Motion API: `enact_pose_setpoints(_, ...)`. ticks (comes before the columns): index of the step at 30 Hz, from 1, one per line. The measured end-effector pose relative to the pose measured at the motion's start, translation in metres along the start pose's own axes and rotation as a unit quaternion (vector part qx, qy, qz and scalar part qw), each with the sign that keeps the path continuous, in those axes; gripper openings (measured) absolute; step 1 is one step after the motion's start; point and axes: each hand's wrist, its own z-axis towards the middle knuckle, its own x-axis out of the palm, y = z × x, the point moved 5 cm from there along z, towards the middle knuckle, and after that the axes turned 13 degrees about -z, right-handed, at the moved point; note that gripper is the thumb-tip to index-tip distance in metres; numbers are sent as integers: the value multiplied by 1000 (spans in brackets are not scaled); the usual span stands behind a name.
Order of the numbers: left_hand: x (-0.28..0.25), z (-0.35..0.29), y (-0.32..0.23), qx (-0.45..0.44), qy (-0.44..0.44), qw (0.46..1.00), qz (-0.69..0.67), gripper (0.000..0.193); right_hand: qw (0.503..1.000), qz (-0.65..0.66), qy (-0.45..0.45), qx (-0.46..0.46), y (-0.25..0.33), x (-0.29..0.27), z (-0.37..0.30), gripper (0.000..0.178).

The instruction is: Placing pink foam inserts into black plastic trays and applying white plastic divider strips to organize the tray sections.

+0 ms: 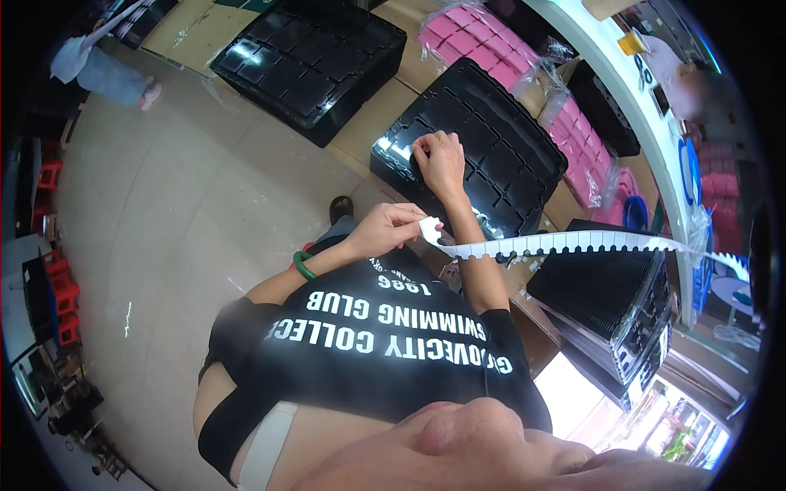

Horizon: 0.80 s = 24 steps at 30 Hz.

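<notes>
My left hand [385, 230], with a green bangle on the wrist, pinches the near end of a long white strip of small labels [565, 242] that runs off to the right. My right hand [440, 160] reaches forward, fingertips pressed on a small white label [399, 150] at the near left corner of a black compartment tray [508, 139]. The tray lies on brown cardboard on the floor. Both hands are closed on or against what they touch.
A second black tray stack [311, 57] lies farther left. Bags of pink pieces [483, 41] sit behind and to the right of the tray. A tall pile of black trays [614, 303] stands at my right. A white table edge [630, 90] curves beyond; another person [106, 65] stands far left.
</notes>
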Motion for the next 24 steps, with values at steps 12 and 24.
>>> enact_pose_setpoints(12, 51, -5, 21, -9, -16, 1000, 1, 19, 992, -80, -61, -73, -20, -36, -70, 10)
enact_pose_setpoints(24, 73, -6, 25, -17, -17, 1000, -2, 19, 999, 5, -29, -16, -28, -53, -86, 9)
